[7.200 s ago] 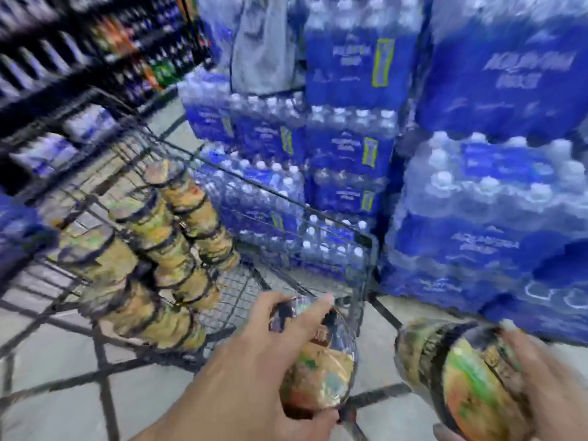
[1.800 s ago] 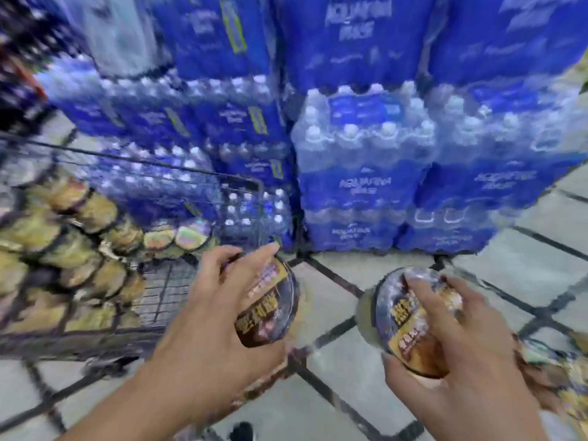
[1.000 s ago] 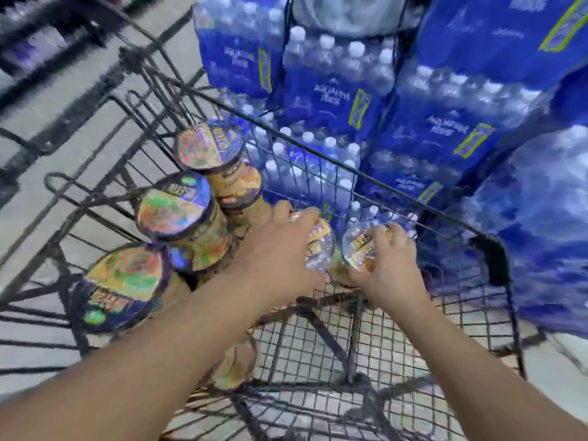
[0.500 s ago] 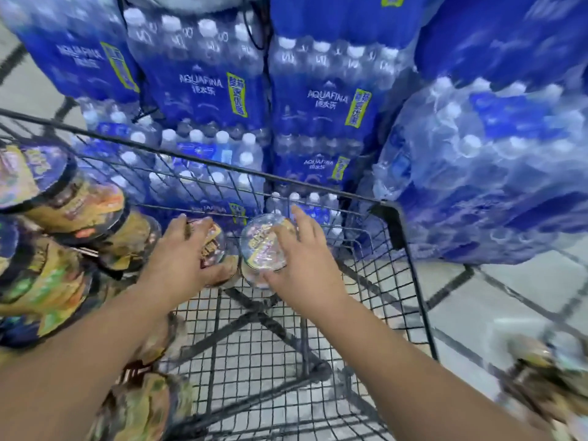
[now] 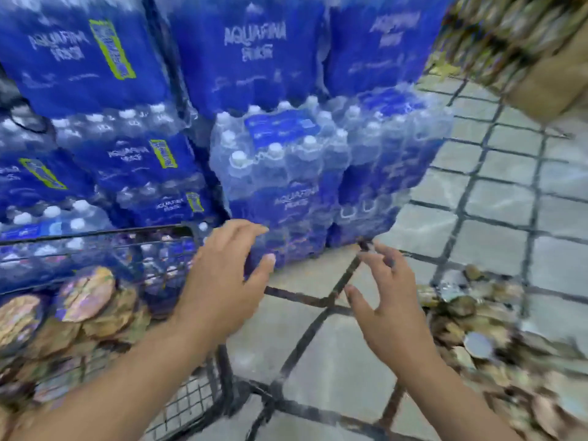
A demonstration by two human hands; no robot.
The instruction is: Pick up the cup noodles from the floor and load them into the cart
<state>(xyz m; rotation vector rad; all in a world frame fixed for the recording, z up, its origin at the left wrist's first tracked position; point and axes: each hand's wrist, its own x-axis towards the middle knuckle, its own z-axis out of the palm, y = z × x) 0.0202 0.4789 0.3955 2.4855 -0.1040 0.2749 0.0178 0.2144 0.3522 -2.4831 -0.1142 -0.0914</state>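
Both hands empty, left hand (image 5: 222, 281) and right hand (image 5: 386, 310) with fingers spread above the floor (image 5: 334, 354); step judged return reach: next grasp must swing right to the cup noodles (image 5: 471, 329) heaped there, cart (image 5: 95, 232) at left part-loaded.

Between the wire cart (image 5: 178, 232) at the left and the heap of cup noodles (image 5: 471, 332) on the floor at the right lies a strip of bare tiled floor (image 5: 334, 342). Both hands hang above this strip, holding nothing. Behind, the wall of water bottle packs (image 5: 280, 173) closes the way, and it stands just beside the cart's far rim. The left part of the cart is filled with cups (image 5: 86, 294).
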